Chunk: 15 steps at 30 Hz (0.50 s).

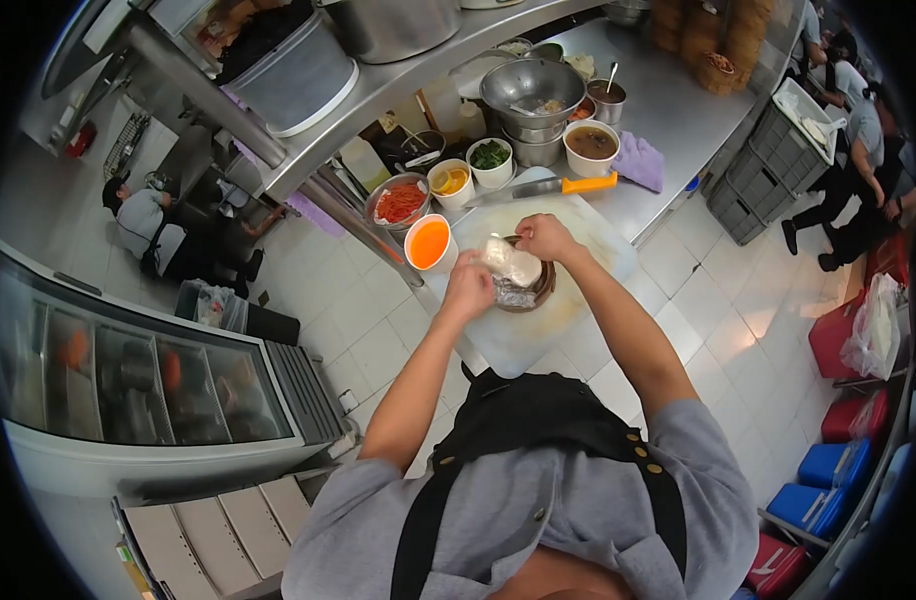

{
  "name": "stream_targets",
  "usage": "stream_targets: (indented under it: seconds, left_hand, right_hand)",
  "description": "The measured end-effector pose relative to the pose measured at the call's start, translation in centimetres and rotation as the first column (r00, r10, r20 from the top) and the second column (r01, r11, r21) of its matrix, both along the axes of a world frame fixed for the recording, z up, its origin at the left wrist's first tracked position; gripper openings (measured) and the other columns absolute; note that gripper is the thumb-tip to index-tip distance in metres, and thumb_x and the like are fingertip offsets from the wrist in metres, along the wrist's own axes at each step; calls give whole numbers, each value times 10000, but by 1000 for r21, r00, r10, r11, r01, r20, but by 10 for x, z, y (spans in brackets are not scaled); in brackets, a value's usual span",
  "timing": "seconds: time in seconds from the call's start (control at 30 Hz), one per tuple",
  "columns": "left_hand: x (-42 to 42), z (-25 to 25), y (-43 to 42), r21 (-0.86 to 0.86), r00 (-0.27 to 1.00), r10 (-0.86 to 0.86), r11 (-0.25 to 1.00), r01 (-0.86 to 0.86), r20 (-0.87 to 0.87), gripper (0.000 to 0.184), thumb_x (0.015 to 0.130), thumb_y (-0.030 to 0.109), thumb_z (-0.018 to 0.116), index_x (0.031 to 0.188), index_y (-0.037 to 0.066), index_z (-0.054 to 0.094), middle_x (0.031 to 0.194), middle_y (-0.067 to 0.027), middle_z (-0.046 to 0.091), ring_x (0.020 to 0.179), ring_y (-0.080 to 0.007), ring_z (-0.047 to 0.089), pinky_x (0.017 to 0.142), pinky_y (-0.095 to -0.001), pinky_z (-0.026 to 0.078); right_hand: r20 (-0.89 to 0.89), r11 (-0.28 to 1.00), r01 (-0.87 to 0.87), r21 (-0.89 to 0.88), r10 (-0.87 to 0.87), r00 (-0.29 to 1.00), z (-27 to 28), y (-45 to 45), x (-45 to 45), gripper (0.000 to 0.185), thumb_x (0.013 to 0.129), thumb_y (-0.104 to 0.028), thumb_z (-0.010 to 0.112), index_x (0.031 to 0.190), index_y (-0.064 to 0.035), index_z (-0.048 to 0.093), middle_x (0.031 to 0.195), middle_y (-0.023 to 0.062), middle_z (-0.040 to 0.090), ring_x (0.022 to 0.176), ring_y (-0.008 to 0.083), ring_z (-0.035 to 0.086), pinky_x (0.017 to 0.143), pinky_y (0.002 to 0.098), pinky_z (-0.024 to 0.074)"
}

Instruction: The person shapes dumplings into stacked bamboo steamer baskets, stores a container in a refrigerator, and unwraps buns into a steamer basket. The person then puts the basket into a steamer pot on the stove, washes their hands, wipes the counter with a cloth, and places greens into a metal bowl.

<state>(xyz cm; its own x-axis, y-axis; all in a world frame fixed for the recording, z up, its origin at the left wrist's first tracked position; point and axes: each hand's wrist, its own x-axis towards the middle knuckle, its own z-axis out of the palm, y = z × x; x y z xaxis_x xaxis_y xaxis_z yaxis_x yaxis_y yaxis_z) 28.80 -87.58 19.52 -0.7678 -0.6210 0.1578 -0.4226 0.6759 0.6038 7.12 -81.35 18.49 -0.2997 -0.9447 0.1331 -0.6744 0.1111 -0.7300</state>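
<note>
1. While your forearms reach forward over the cutting board (pixel 578 325), both hands are at a round brown container (pixel 546 288) near its middle.
2. White piece (pixel 519 265): in the container's opening, toward the back; shiny clear wrap (pixel 514 293) shows below it.
3. Your left hand (pixel 469 288): at the container's left side, fingers bent in by the white piece; can't tell if they pinch it.
4. Your right hand (pixel 545 238): at the far right rim, fingers curled down by the white piece; grip hidden, can't tell.
5. Knife (pixel 588 184), orange handle: lies across the board's far end, beyond your hands.
6. Cup of orange liquid (pixel 428 243): just left of your left hand; bowl of red shreds (pixel 400 203) behind it.
7. Bowl of brown liquid (pixel 591 142) and purple cloth (pixel 638 162): side by side on the metal surface (pixel 668 100), past the knife.
</note>
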Motion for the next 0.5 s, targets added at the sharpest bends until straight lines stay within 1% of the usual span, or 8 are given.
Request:
stream_targets:
  seconds: [0.03, 0.07, 0.13, 0.17, 0.27, 0.33, 0.43, 0.5]
  left_hand:
    - [7, 3, -2, 13, 980, -93, 996, 92, 174, 262, 620, 96, 766, 853, 78, 647, 1127, -190, 534, 1101, -333, 502, 915, -358, 438]
    - [5, 6, -5, 12, 981, -88, 996, 87, 171, 262, 620, 96, 766, 853, 78, 647, 1127, -190, 534, 1101, -333, 502, 915, -358, 438]
    - [-7, 9, -23, 103, 990, 106, 990, -96, -92, 153, 640, 99, 749, 763, 73, 662, 1079, -211, 592, 1083, -336, 539, 901, -363, 451]
    - [-25, 10, -34, 99, 989, 111, 990, -101, -97, 153, 640, 99, 749, 763, 73, 662, 1079, -211, 592, 1083, -336, 539, 901, -363, 451]
    - [-61, 3, -49, 292, 950, 310, 906, -308, 40, 151, 676, 136, 735, 741, 28, 652, 1005, -223, 628, 989, -349, 591, 868, -382, 468]
    - [-73, 23, -46, 189, 968, 123, 968, -165, 218, 246, 712, 180, 724, 816, -24, 632, 900, -224, 645, 894, -368, 611, 846, -395, 474]
    - [-72, 38, -33, 95, 989, 64, 992, -77, 132, 238, 728, 173, 712, 826, -27, 627, 849, -219, 646, 878, -370, 606, 816, -403, 478]
    - [-65, 42, -26, 31, 993, 16, 999, -20, 113, 222, 728, 177, 705, 834, -7, 639, 831, -196, 650, 826, -345, 620, 765, -407, 482]
  right_hand:
    - [-76, 993, 39, 114, -30, 997, 6, 1, 1, 220, 665, -170, 710, 865, -78, 697, 878, 132, 666, 818, 276, 641, 752, 354, 511]
    - [-154, 971, 86, 223, -52, 987, 11, 2, 4, 224, 658, -154, 691, 871, -86, 698, 905, 132, 670, 838, 279, 643, 763, 356, 513]
    - [-133, 952, 40, 304, 1, 991, 10, 10, 2, 241, 655, -132, 654, 889, -94, 697, 927, 130, 671, 855, 286, 641, 773, 363, 511]
    - [-103, 921, -3, 391, 47, 994, 7, 15, 3, 266, 653, -111, 618, 907, -102, 696, 949, 128, 671, 873, 293, 638, 782, 369, 509]
    - [-122, 927, 19, 374, 29, 992, 10, 27, 19, 335, 644, -70, 554, 946, -116, 692, 960, 130, 669, 903, 306, 628, 806, 389, 502]
    - [-154, 933, 59, 356, -4, 988, 9, 28, 12, 344, 645, -62, 546, 951, -119, 691, 965, 130, 668, 915, 313, 624, 815, 396, 499]
    - [-145, 964, 21, 266, 19, 989, -1, 31, 4, 321, 662, -61, 546, 942, -115, 693, 930, 135, 669, 875, 302, 628, 790, 366, 503]
    - [1, 969, -115, 219, 118, 993, -1, 34, -2, 250, 696, -74, 571, 911, -96, 697, 852, 129, 668, 787, 264, 634, 728, 337, 508]
